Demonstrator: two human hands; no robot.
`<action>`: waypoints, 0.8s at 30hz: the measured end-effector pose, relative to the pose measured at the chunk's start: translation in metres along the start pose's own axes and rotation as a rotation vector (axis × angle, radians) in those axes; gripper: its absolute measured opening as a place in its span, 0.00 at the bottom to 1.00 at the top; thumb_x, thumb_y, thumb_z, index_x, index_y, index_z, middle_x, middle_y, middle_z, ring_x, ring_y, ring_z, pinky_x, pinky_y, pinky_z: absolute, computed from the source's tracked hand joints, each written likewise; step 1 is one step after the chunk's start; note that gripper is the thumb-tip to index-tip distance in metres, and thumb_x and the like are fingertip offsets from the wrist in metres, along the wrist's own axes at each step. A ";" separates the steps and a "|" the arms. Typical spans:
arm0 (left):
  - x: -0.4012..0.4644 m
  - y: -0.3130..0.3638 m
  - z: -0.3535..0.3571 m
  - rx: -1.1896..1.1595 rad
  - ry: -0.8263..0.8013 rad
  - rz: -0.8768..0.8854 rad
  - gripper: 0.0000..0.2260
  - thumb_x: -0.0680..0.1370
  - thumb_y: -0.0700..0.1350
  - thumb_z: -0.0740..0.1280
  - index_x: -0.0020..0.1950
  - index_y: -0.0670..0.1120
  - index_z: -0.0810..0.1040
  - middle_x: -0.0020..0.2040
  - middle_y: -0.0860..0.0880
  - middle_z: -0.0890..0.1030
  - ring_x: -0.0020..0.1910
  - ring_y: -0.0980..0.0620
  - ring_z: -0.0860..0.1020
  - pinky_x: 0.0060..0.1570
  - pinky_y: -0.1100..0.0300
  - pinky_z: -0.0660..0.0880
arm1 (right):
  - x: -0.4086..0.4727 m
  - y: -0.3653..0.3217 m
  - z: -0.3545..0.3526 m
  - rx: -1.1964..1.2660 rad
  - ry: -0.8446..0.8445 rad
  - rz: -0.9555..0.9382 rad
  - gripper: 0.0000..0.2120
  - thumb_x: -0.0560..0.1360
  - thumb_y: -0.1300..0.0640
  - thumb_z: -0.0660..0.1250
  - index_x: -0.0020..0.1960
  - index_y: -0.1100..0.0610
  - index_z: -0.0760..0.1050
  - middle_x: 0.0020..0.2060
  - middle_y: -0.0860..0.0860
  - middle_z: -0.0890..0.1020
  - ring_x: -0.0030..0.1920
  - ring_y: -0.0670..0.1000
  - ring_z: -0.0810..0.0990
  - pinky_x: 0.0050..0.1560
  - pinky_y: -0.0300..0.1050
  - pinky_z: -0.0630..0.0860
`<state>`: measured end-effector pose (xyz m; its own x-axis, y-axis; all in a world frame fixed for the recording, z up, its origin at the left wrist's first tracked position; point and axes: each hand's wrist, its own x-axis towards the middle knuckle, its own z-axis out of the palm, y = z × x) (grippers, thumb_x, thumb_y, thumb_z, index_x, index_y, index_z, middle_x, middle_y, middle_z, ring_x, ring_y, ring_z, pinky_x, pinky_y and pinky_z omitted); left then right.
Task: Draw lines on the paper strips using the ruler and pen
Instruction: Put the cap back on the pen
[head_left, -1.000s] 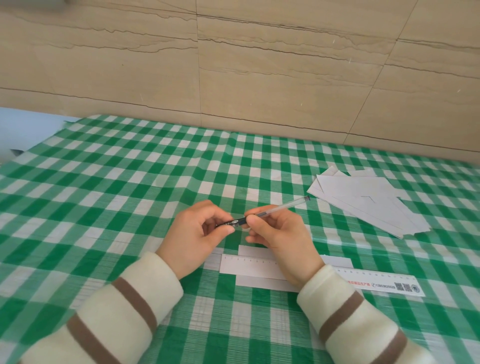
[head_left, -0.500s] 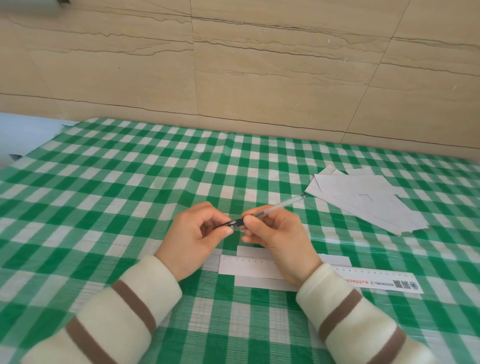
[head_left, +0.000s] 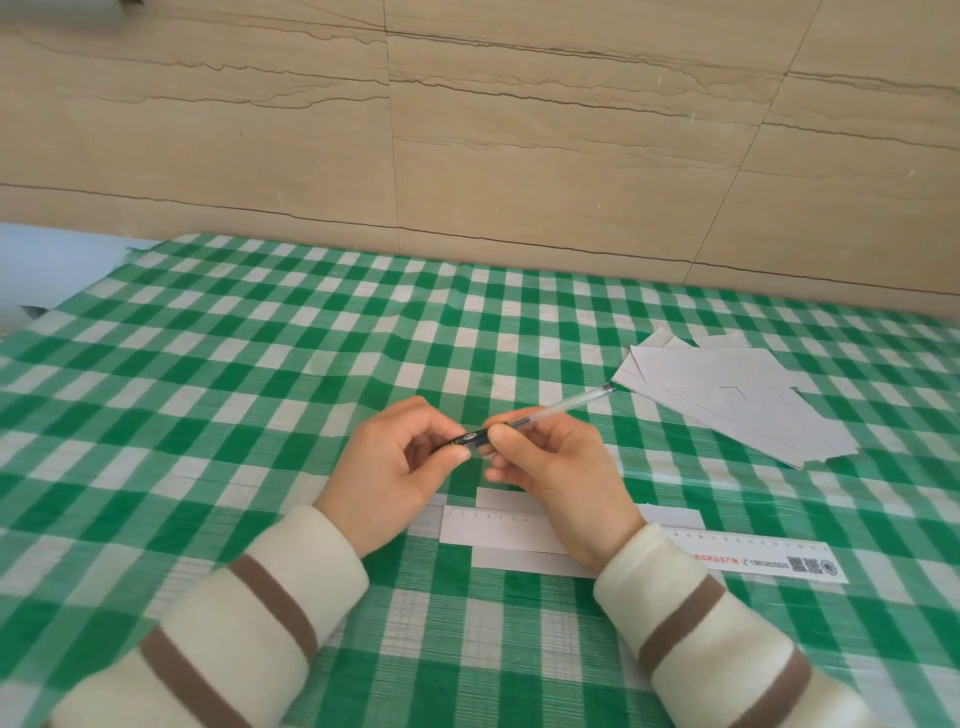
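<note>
- Green-and-white check cloth covers our worktop (head_left: 208, 415).
- Nearest us, the ruler (head_left: 753, 558) lies flat on one paper strip (head_left: 519, 561).
- Just beyond the ruler, our left hand (head_left: 395, 467) pinches the pen's dark cap end, and our right hand (head_left: 556, 462) holds the pen (head_left: 545, 413) by its barrel.
- Farther right of the ruler, a loose pile of paper strips (head_left: 737, 400) rests.

The pen (head_left: 550, 413) is clear, glossy plastic. Beneath it lie a translucent plastic ruler (head_left: 748, 558) and a matt paper strip (head_left: 519, 560), on a woven-looking checked tablecloth (head_left: 208, 389).
</note>
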<state>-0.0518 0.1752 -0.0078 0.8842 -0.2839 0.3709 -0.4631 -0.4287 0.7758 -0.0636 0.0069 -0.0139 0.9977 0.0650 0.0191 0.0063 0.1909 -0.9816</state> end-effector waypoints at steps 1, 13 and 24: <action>0.000 -0.001 0.000 0.011 -0.001 0.009 0.03 0.70 0.38 0.71 0.41 0.45 0.80 0.34 0.50 0.76 0.33 0.53 0.72 0.35 0.64 0.71 | 0.000 0.001 0.000 -0.001 0.009 0.008 0.03 0.74 0.64 0.67 0.44 0.59 0.79 0.31 0.49 0.83 0.33 0.45 0.80 0.37 0.38 0.79; 0.003 -0.002 -0.002 0.105 -0.108 -0.130 0.04 0.69 0.46 0.72 0.39 0.52 0.78 0.36 0.54 0.78 0.32 0.58 0.76 0.35 0.67 0.73 | 0.004 -0.009 0.002 -0.110 0.113 0.121 0.07 0.75 0.57 0.67 0.42 0.60 0.76 0.32 0.54 0.83 0.28 0.45 0.77 0.32 0.39 0.78; 0.004 0.010 -0.006 0.220 -0.113 -0.340 0.12 0.69 0.49 0.72 0.46 0.50 0.71 0.34 0.50 0.80 0.31 0.54 0.78 0.33 0.61 0.74 | 0.040 -0.024 0.025 -0.726 0.049 0.123 0.13 0.73 0.49 0.65 0.37 0.57 0.78 0.25 0.47 0.80 0.21 0.40 0.70 0.31 0.39 0.67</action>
<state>-0.0529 0.1748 0.0040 0.9823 -0.1818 0.0450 -0.1592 -0.6839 0.7120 -0.0256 0.0290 0.0149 0.9958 -0.0026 -0.0914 -0.0798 -0.5122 -0.8551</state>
